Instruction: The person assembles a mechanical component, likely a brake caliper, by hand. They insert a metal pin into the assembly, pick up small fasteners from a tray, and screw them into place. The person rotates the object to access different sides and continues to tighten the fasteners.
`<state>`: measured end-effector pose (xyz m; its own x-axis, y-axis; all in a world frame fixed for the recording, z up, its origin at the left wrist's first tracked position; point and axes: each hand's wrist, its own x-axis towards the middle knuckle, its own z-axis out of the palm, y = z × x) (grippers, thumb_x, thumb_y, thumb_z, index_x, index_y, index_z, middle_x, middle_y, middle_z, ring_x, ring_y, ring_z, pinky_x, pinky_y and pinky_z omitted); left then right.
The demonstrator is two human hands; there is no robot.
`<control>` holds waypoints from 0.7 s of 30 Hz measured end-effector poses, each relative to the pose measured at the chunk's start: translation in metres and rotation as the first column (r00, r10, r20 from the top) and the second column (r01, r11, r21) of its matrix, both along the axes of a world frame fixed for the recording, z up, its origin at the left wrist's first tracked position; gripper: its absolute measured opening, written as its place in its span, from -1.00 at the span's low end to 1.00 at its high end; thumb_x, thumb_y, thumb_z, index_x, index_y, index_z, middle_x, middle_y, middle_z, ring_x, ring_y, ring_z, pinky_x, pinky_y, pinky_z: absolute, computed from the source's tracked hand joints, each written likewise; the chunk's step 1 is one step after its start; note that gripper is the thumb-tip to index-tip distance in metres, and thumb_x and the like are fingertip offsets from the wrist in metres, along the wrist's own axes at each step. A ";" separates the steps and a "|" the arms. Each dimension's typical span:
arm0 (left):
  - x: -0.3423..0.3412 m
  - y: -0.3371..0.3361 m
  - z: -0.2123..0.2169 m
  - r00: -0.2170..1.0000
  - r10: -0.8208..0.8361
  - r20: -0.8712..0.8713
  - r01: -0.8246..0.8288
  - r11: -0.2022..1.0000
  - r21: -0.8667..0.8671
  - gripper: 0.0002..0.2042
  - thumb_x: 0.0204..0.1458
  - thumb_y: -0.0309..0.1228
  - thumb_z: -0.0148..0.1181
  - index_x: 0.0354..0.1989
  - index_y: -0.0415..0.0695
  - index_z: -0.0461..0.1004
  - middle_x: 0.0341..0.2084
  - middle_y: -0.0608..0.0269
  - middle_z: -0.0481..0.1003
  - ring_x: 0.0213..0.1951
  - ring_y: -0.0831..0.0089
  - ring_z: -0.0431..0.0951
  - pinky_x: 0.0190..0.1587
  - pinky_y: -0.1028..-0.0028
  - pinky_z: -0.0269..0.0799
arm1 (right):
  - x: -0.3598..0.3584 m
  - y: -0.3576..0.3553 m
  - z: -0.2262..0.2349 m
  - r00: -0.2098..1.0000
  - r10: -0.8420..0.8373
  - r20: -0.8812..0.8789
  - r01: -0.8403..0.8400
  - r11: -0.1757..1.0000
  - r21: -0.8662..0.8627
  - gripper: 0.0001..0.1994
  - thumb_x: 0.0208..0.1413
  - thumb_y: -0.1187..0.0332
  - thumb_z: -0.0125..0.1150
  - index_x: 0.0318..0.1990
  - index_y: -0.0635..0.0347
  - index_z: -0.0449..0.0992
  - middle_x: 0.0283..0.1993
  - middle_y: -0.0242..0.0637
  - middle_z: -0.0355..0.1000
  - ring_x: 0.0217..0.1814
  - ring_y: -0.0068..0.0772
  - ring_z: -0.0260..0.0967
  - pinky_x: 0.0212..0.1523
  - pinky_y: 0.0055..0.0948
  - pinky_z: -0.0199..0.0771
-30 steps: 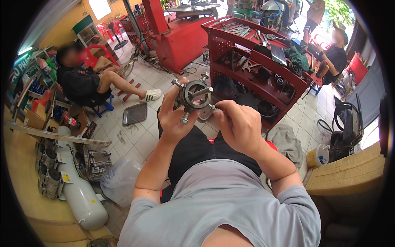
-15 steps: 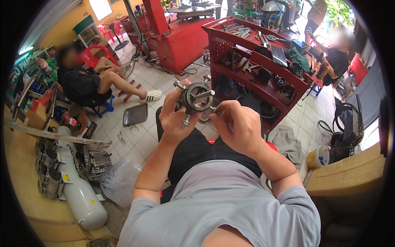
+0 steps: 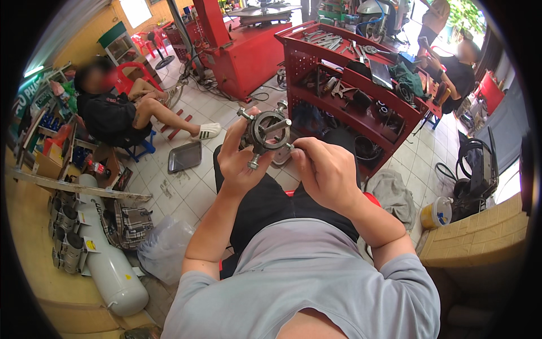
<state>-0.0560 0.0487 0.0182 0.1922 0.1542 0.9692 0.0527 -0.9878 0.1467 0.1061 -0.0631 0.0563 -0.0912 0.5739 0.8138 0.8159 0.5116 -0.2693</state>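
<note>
A dark metal ring-shaped fixture (image 3: 257,135) with bolts around its rim is in front of me, above my lap. My left hand (image 3: 236,163) holds it from the left side, its fingers wrapped behind the ring. A bare metal rod (image 3: 277,127) sticks out through the ring's opening. Thumb and fingertips of my right hand (image 3: 330,172) pinch the head of the bolt (image 3: 289,147) on the ring's lower right. Another bolt (image 3: 253,163) points down beside my left palm.
Ahead to the right stands a red tool cart (image 3: 353,93) with several wrenches on top. A metal tray (image 3: 185,157) lies on the tiled floor. A seated person (image 3: 116,113) is at left, another (image 3: 458,73) far right. A grey gas cylinder (image 3: 107,265) lies at lower left.
The ring fixture has turned and shifted slightly left and down in my left hand. My right fingertips have closed onto the lower right bolt, and the hand has rolled a little.
</note>
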 end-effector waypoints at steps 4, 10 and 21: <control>-0.001 -0.003 0.003 1.000 0.024 -0.017 -0.024 1.000 -0.008 -0.76 -0.22 -0.55 0.42 -0.31 -0.23 0.57 0.05 -0.26 0.35 -0.01 0.01 0.50 -0.04 0.23 0.49 | -0.004 -0.005 0.006 0.999 -0.012 -0.047 0.012 1.000 -0.007 -0.82 -0.01 0.33 0.27 -0.33 0.18 0.41 -0.59 -0.35 0.37 -0.63 -0.36 0.35 -0.61 -0.44 0.28; -0.001 -0.001 0.002 1.000 0.028 0.000 -0.028 1.000 -0.012 -0.76 -0.22 -0.53 0.43 -0.32 -0.23 0.57 0.03 -0.25 0.38 -0.02 0.04 0.51 -0.05 0.26 0.49 | -0.002 -0.003 0.006 0.999 -0.002 -0.033 0.003 1.000 0.007 -0.78 -0.03 0.33 0.30 -0.30 0.18 0.41 -0.58 -0.36 0.38 -0.62 -0.38 0.37 -0.61 -0.46 0.29; 0.000 -0.003 0.002 1.000 0.015 0.005 -0.015 1.000 -0.019 -0.77 -0.21 -0.51 0.43 -0.32 -0.22 0.58 0.03 -0.24 0.39 -0.03 0.06 0.52 -0.05 0.27 0.49 | -0.003 -0.004 0.005 0.998 0.013 -0.061 -0.012 1.000 0.007 -0.78 -0.02 0.33 0.28 -0.27 0.20 0.42 -0.60 -0.35 0.37 -0.63 -0.36 0.36 -0.62 -0.44 0.27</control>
